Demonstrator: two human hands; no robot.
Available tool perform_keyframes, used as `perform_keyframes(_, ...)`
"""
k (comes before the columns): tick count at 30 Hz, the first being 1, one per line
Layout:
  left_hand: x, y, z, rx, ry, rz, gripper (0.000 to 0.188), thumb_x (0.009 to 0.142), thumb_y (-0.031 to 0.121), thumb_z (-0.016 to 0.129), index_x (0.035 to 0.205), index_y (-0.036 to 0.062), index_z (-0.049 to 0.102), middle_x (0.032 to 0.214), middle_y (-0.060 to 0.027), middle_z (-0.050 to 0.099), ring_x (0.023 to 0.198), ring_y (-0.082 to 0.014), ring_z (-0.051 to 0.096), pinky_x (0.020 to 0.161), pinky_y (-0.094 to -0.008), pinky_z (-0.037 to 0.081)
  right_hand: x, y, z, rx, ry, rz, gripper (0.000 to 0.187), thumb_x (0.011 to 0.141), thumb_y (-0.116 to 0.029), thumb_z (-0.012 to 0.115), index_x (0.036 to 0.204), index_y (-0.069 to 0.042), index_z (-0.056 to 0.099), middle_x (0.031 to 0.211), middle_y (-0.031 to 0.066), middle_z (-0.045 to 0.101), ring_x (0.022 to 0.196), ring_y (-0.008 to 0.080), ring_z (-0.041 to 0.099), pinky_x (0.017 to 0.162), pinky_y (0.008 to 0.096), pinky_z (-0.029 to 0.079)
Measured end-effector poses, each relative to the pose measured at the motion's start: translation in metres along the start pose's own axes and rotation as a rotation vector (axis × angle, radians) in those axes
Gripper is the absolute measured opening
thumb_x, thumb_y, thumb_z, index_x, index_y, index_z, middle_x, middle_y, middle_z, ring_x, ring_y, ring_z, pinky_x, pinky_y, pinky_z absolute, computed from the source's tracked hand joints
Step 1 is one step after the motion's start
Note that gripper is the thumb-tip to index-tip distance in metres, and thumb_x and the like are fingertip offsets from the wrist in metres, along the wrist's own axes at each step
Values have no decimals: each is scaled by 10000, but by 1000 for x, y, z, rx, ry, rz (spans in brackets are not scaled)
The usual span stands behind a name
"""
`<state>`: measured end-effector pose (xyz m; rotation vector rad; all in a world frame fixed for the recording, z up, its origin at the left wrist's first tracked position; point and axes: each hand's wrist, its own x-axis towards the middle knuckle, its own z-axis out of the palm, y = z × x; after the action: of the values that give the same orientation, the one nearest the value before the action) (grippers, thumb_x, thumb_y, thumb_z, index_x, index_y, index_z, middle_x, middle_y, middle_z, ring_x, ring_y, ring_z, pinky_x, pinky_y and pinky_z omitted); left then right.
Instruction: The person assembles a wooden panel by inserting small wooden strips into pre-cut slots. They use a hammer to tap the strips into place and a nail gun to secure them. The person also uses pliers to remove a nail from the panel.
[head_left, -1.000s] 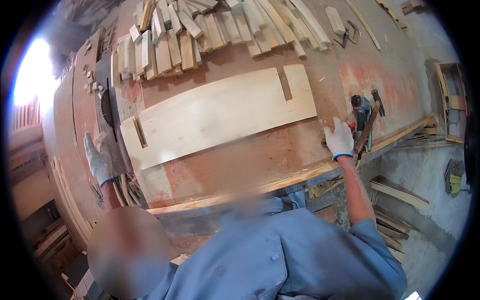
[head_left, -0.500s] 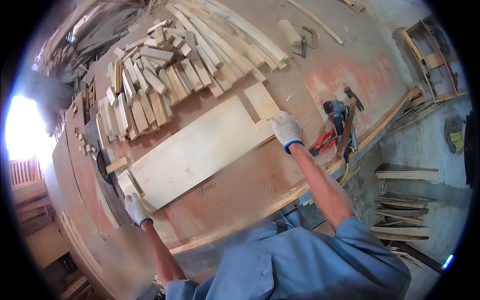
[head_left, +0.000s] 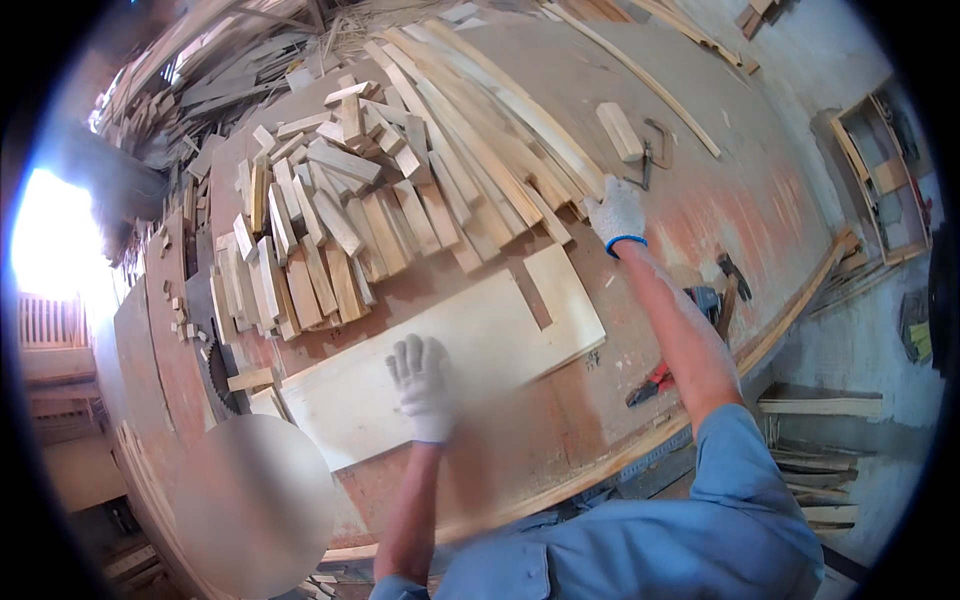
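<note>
A pale flat wooden board (head_left: 495, 325) with a slot cut in at its far right end lies on the workbench. Over its middle is my left hand (head_left: 420, 385) in a white knitted glove, palm down and fingers spread; whether it presses on the board I cannot tell. My right hand (head_left: 615, 212), gloved with a blue cuff, reaches out to the near ends of the long wooden strips (head_left: 490, 120). Its fingers look apart, with nothing visible in them. Short wooden blocks (head_left: 320, 220) are heaped left of the strips.
A saw blade (head_left: 218, 375) stands up at the bench's left, beside a small wood piece (head_left: 250, 380). To the right lie a hammer (head_left: 735, 278), a power tool (head_left: 705, 300) and red-handled pliers (head_left: 650, 385). A clamp (head_left: 655, 150) and a wood block (head_left: 620, 132) lie farther back.
Both hands have left the board's ends. My left hand has moved right, over the board's middle; my right hand has gone forward to the strips. The view has shifted a little.
</note>
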<state>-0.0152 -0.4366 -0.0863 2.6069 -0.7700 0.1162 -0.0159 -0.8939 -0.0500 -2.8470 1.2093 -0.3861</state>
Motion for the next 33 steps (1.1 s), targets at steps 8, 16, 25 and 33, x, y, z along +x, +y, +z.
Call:
perform_keyframes(8,-3,0,22,-23,6,20,450,982,247,610,1405,97,579,1550,-180,496,1491,-425,384,1264,-614,212,34,16,15,-92,-257,-108,521,902,-500,711,1110,-23,698,1107,259,708,1043,428,696,929,512,565)
perform_keyframes(16,-4,-1,21,-25,76,24,434,970,214,624,1387,98,595,1539,-172,507,1481,-416,396,1258,-616,219,-104,-10,-98,1827,-792,639,478,1015,-503,685,1190,-59,678,933,11,686,706,99,639,552,248,507)
perform_keyframes(25,17,76,-8,-868,-332,-192,504,1022,292,642,1444,27,570,1474,-218,574,1299,-399,587,1136,-418,458,-408,-42,-108,1263,-776,-316,439,1022,-410,668,1277,-53,664,1061,68,705,850,236,682,753,415,569)
perform_keyframes(33,-32,153,-13,-419,-547,-257,756,972,402,666,1596,74,393,1426,-330,589,1195,-476,663,1020,-513,528,-443,-76,-127,641,-1628,74,322,972,-340,649,1118,-68,739,1047,153,716,958,353,703,857,503,548)
